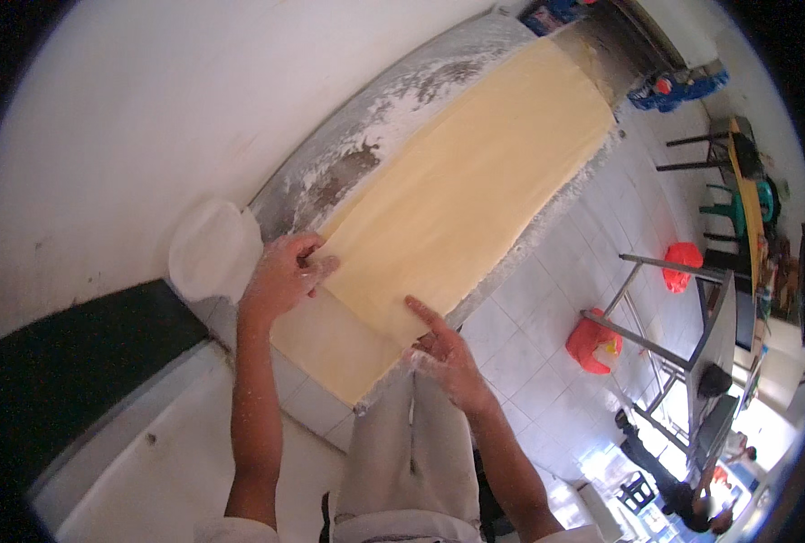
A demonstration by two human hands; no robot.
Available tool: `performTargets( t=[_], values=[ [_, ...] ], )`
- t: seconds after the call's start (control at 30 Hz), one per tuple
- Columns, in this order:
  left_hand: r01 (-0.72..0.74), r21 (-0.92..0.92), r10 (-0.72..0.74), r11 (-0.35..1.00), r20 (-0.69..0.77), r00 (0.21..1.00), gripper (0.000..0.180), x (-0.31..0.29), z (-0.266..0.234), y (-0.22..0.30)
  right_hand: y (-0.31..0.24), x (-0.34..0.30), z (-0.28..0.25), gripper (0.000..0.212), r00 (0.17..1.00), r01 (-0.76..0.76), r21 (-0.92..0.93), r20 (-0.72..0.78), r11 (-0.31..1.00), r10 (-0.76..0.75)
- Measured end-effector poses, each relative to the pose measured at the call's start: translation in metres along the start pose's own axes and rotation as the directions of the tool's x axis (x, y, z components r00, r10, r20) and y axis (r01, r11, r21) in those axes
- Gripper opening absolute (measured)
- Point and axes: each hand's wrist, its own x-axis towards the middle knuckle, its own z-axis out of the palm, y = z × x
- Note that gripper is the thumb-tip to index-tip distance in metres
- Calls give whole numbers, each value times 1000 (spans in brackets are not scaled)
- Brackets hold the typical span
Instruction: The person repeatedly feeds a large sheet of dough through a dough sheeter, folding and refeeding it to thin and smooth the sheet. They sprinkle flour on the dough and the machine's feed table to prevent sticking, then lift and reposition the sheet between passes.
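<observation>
A long sheet of pale yellow dough [475, 172] lies stretched along a floured metal bench [357, 163], with its near end folded over a lower layer [330, 353]. My left hand [285, 271] pinches the left corner of the folded edge. My right hand [443, 348] presses on the right side of that edge, index finger pointing onto the dough. Both hands and forearms are dusted with flour.
A white round lump [211, 249] sits at the bench's left end against the white wall. A pale apron [411, 452] hangs below me. On the tiled floor to the right stand two red stools [592, 342], a metal table frame [692, 335] and chairs. A person [692, 502] is at the lower right.
</observation>
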Motion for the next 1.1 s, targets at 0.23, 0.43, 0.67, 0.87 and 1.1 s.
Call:
performTargets(
  t=[0.23, 0.43, 0.67, 0.87, 1.1],
  values=[
    [-60, 231, 84, 971, -92, 992, 37, -29, -5, -33, 14, -17, 21, 79, 986, -39, 39, 165, 998, 33],
    [19, 37, -15, 999, -111, 994, 35, -24, -6, -29, 24, -23, 23, 79, 991, -84, 15, 110, 996, 82],
    [-66, 35, 70, 997, -146, 987, 26, -27, -3, -38, 38, -21, 34, 80, 993, -9, 12, 116, 1000, 7],
    [-8, -74, -5, 997, -175, 985, 32, -48, -4, -42, 33, -25, 33, 81, 971, -182, 56, 167, 982, 171],
    [-21, 182, 50, 983, -155, 987, 32, -59, -14, -58, 29, -23, 28, 79, 964, -153, 16, 223, 988, 145]
  ],
)
